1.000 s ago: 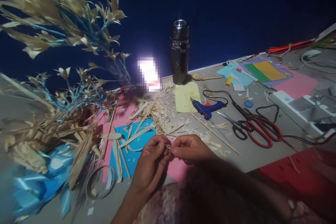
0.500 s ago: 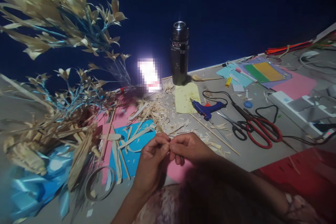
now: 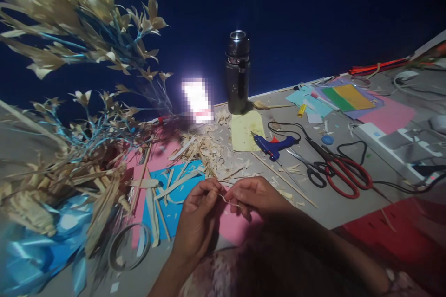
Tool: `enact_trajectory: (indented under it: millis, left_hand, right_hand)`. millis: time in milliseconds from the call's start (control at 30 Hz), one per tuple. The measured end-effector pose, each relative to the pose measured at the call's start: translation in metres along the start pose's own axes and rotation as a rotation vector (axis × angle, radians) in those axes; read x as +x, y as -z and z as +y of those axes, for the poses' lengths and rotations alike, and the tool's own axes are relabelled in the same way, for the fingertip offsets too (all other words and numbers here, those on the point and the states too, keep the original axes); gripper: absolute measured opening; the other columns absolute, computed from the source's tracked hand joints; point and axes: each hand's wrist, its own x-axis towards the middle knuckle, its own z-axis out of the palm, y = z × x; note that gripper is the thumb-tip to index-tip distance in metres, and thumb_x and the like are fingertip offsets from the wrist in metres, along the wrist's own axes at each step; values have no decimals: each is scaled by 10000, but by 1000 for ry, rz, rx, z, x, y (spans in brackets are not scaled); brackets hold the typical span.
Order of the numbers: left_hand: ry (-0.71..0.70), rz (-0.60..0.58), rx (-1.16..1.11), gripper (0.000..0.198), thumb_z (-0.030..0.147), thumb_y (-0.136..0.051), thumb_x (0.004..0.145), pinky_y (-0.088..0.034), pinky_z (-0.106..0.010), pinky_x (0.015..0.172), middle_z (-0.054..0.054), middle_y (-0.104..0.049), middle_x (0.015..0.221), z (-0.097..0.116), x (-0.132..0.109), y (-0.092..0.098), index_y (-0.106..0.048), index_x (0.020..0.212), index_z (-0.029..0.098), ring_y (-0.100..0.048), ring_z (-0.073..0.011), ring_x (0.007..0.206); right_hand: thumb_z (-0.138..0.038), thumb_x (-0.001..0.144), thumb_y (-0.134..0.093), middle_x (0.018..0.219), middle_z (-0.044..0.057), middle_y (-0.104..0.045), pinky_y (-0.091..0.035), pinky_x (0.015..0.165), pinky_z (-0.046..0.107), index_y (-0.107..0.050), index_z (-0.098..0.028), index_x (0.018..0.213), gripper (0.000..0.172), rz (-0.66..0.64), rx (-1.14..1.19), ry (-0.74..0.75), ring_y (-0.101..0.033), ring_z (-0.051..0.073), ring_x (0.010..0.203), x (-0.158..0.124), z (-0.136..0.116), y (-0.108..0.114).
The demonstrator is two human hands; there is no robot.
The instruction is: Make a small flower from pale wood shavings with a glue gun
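Observation:
A thin pale strand (image 3: 223, 197) runs across the small gap between my hands, low in the middle of the view. My left hand (image 3: 199, 216) pinches one end between thumb and fingertips. The fingers of my right hand (image 3: 256, 197) are curled closed around the other end, which sticks out a little below the fingertips. Whether the strand is string or a twisted strip of husk I cannot tell. Under the hands lies pink paper (image 3: 239, 227). Blue paper (image 3: 181, 195) with pale husk strips (image 3: 183, 184) on it is beside my left hand.
Beyond my hands lie husk scraps (image 3: 212, 148), a blue glue gun (image 3: 275, 145), red-handled scissors (image 3: 348, 176) and smaller black-handled scissors (image 3: 317, 174). A dark flask (image 3: 238, 79) stands at the back. Husk flowers (image 3: 80, 18) rise on the left above a tape roll (image 3: 128, 247). A power strip (image 3: 390, 148) is right.
My hands have drawn slightly apart, and the thin strand now shows between them. Before, the fingertips were close together. The view has shifted slightly.

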Motion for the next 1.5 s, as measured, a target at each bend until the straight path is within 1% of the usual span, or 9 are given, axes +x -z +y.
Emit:
enact_trajectory:
  millis: [200, 367, 500, 600, 733, 867, 967, 1200, 1500]
  left_hand:
    - [-151, 38, 169, 228, 322, -898, 686, -491, -270, 760, -23, -606, 880, -5, 1, 5, -712, 677, 191, -572, -167, 832]
    - [-203, 7, 226, 187, 310, -857, 750, -470, -245, 782, -16, -598, 902, -7, 1, 11, -709, 711, 203, -571, -154, 851]
    - [-142, 3, 175, 175, 291, -835, 777, -474, -240, 795, -11, -609, 891, -5, -1, 15, -691, 741, 199, -585, -141, 835]
    - [-72, 0, 166, 250, 396, -834, 767, -503, -300, 826, -47, -675, 936, 1, -5, 18, -740, 918, 220, -637, -184, 851]
    - [-159, -32, 443, 459, 425, -833, 753, -501, -365, 895, -108, -716, 1113, 12, -7, 19, -746, 1171, 254, -660, -274, 1005]
    - [-345, -114, 814, 214, 293, -826, 758, -494, -337, 827, -97, -742, 986, 16, -2, 13, -827, 967, 252, -663, -259, 905]
    - [-382, -143, 914, 69, 291, -760, 823, -484, -320, 758, -70, -734, 821, 12, 1, 9, -813, 821, 247, -661, -237, 800]
    - [-252, -103, 908, 161, 299, -697, 847, -447, -301, 690, -35, -681, 731, 5, 1, 11, -701, 711, 214, -617, -207, 717]
    - [-70, 10, 609, 136, 295, -694, 828, -418, -257, 607, 12, -617, 646, 3, 1, 13, -651, 740, 201, -542, -149, 613]
  right_hand:
    - [-557, 888, -665, 669, 34, -695, -282, 399, 185, -755, -111, 848, 456, -39, -46, -64, -459, 62, 444, -6, -6, -2]
    - [-444, 754, -813, 577, 4, -662, -257, 391, 193, -731, -132, 736, 323, 25, -82, -122, -424, 61, 422, -2, -2, -5]
    - [-359, 755, -765, 568, 4, -668, -340, 448, 216, -730, -156, 720, 209, 172, -227, 23, -483, 96, 462, 1, 0, -7]
    - [-289, 801, -701, 592, 9, -683, -364, 511, 235, -743, -173, 722, 147, 251, -516, 191, -538, 121, 521, -1, 0, -6]
    - [-233, 861, -654, 674, 15, -722, -391, 614, 255, -736, -196, 719, 168, 285, -880, 395, -595, 138, 606, -3, 3, -4]
    - [-218, 895, -619, 729, 23, -748, -393, 647, 260, -736, -207, 750, 186, 286, -1074, 485, -626, 152, 656, -3, 10, -3]
    - [-175, 879, -604, 696, 19, -739, -374, 628, 261, -722, -207, 719, 201, 306, -1135, 502, -608, 148, 629, -3, 14, -3]
    - [-192, 863, -663, 672, 6, -731, -336, 602, 261, -708, -201, 693, 175, 319, -1131, 485, -607, 140, 614, -5, 13, -4]
    - [-158, 845, -678, 670, 13, -741, -327, 589, 259, -718, -187, 696, 158, 285, -1159, 476, -619, 139, 601, -7, 3, 0]
